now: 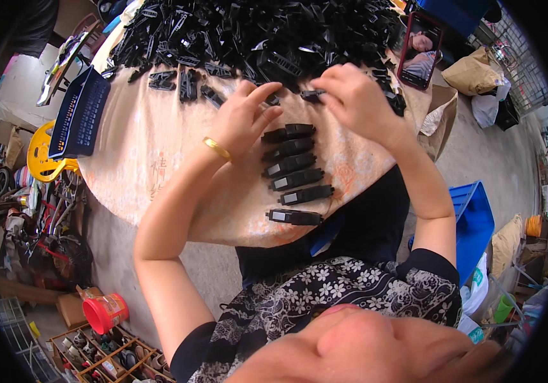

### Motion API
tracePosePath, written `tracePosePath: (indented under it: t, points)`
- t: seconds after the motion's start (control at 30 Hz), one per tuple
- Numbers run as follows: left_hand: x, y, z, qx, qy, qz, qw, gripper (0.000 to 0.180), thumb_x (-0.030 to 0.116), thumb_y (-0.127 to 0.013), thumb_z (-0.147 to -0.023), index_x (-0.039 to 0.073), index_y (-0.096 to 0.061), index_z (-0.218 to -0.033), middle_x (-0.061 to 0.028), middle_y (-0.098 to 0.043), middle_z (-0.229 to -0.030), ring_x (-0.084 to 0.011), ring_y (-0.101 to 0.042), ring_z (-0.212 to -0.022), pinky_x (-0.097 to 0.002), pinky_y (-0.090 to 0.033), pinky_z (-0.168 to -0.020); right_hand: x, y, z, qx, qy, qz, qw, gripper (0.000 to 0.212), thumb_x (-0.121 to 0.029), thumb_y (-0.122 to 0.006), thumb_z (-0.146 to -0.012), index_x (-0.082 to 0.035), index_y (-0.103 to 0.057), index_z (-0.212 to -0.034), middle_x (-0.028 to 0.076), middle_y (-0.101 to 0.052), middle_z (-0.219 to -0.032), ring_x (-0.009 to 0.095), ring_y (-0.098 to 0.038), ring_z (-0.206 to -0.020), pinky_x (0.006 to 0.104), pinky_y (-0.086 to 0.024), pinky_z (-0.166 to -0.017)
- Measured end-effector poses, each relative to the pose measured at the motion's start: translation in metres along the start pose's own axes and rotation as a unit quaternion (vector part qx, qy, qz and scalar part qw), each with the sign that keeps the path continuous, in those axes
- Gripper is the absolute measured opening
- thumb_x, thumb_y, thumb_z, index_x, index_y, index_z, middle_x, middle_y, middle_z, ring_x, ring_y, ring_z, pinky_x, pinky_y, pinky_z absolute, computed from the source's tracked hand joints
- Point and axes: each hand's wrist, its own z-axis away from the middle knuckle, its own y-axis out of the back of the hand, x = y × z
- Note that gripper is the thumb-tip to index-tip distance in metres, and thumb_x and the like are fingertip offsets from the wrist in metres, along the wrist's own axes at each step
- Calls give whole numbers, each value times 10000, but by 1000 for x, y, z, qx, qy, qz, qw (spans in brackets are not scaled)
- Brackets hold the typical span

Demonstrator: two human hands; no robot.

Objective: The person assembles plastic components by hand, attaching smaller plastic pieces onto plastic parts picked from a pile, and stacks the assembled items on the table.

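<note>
My right hand (355,101) pinches a small black plastic part (312,96) between thumb and fingertips, just in front of the big pile. Across from it, my left hand (248,118) has thumb and index finger spread. Another small black plastic piece (272,100) shows in that gap; whether the fingers touch it is hard to tell. Below the hands, several black plastic pieces with grey patches (296,179) lie in a column running toward me. The nearest one (294,217) rests close to the table's front edge.
A large heap of black plastic parts (248,35) covers the far side of the cloth-covered table (140,147). At the right a phone (419,51) leans, playing a video. A dark blue basket (79,115) sits on a yellow stool (44,153) at left. A blue bin (475,220) stands at right.
</note>
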Motion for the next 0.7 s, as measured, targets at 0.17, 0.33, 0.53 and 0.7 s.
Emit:
tracePosePath:
  t: [0.17,0.33,0.53,0.7]
  points:
    - [-8,-9,-10,101,-97,-237,961,360,302,-648,-837,105,-605,-1135,-159,-524,-1001,-331,-534,-954,-398,-472,-807,23,-7,15,-57,-10,68,996,348,32,-536,-695,13,-627,-1030,123,-602,-962,303,-567,-907,381,-481,-800]
    - [-12,-9,-7,137,-118,-256,950,324,298,-653,-830,93,-611,-1077,-161,-521,-997,-338,-532,-941,-410,-473,-799,14,-2,15,-107,-26,24,994,368,48,-535,-687,20,-617,-1045,134,-608,-973,312,-565,-934,387,-474,-843]
    - [-11,-12,-7,147,-121,-281,941,361,306,-661,-824,67,-601,-1088,-164,-522,-980,-331,-531,-946,-409,-474,-789,11,1,19,-56,2,32,998,302,56,-553,-717,8,-614,-1009,117,-581,-988,282,-541,-959,365,-488,-822]
    - [-4,-9,-6,142,-44,-304,941,446,365,-641,-843,34,-569,-1134,-162,-542,-1025,-331,-530,-991,-398,-450,-850,29,-2,18,-128,-46,64,989,308,74,-542,-714,33,-624,-1008,123,-581,-998,304,-544,-931,367,-472,-829]
